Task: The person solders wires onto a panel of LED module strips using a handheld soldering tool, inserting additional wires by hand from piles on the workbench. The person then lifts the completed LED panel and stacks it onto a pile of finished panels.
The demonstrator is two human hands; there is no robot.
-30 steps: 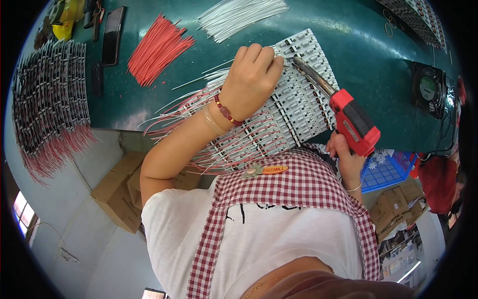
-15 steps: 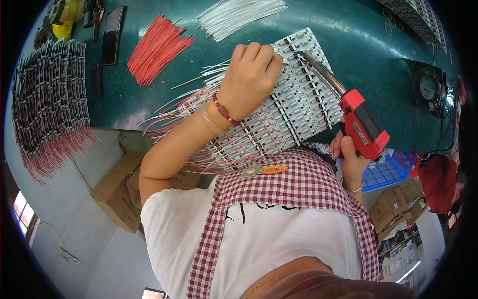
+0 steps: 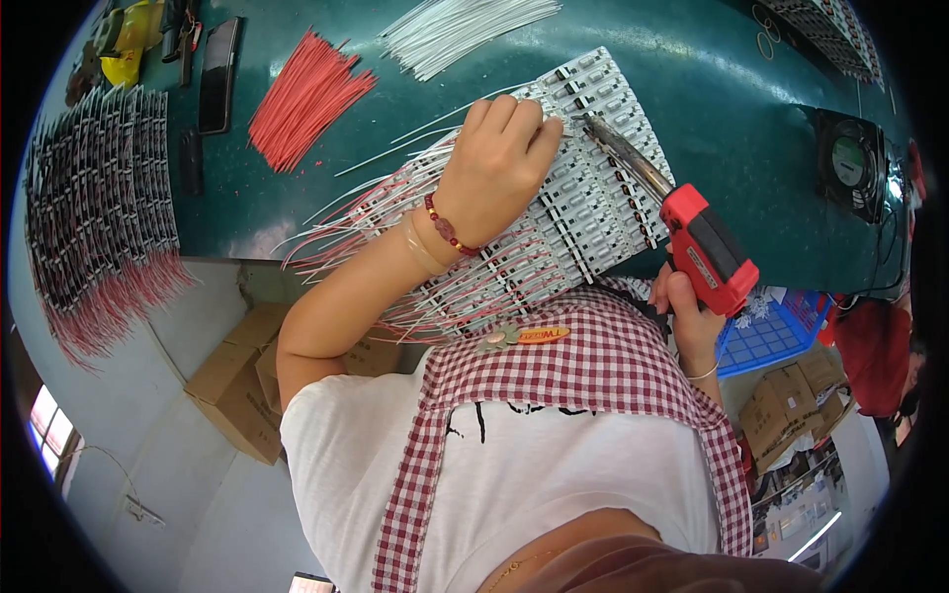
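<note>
A panel of white circuit boards (image 3: 593, 232) lies slanted on the green table, with rows of small components and red and white wires trailing off its left side. My left hand (image 3: 499, 153) is closed over the panel's upper part, its fingers pinched on a thin white wire whose tip is mostly hidden. My right hand (image 3: 687, 306) grips the handle of a red and black soldering gun (image 3: 707, 247). The gun's dark metal tip reaches the panel just right of my left fingertips.
A bundle of red wires (image 3: 301, 104) and a bundle of white wires (image 3: 465, 35) lie beyond the panel. Finished-looking wired boards (image 3: 104, 188) hang over the left edge near a phone (image 3: 218, 79). A small black fan (image 3: 850, 163) stands right, above a blue basket (image 3: 766, 341).
My left hand and the soldering gun's tip have shifted a little nearer to me along the panel. Both hands keep their hold.
</note>
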